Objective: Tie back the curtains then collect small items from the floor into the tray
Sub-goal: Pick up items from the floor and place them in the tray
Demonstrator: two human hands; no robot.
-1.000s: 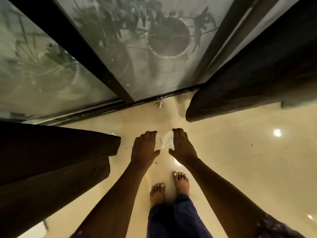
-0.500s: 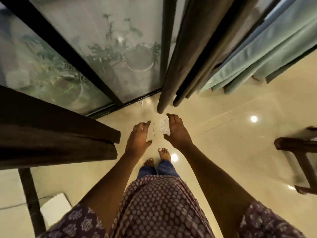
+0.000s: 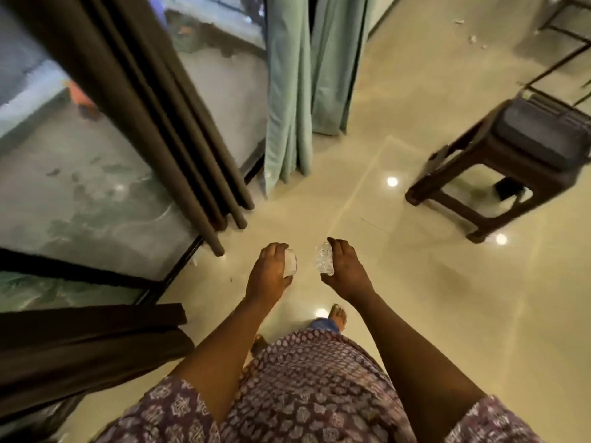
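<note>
My left hand [image 3: 268,272] grips a small clear plastic container [image 3: 291,266], held out in front of me above the floor. Beside it, my right hand [image 3: 343,269] holds a crumpled clear plastic piece [image 3: 324,262] between thumb and fingers. The two hands are a short gap apart. A dark brown curtain [image 3: 160,116] hangs to the floor just ahead on the left, and a pale green curtain [image 3: 289,91] hangs further back. Another dark curtain [image 3: 80,346] fills the lower left. No tray is in view.
Glass doors with dark frames [image 3: 179,266] run along the left. A dark wooden stool [image 3: 499,174] carrying a grey bag [image 3: 547,129] stands at the right. Small bits of litter [image 3: 471,38] lie on the cream tiled floor far back. Open floor stretches to the right.
The view has lifted from the floor by the door and swung right, bringing the green curtain and stool into sight. Both hands have risen with it, keeping hold of the plastic items.
</note>
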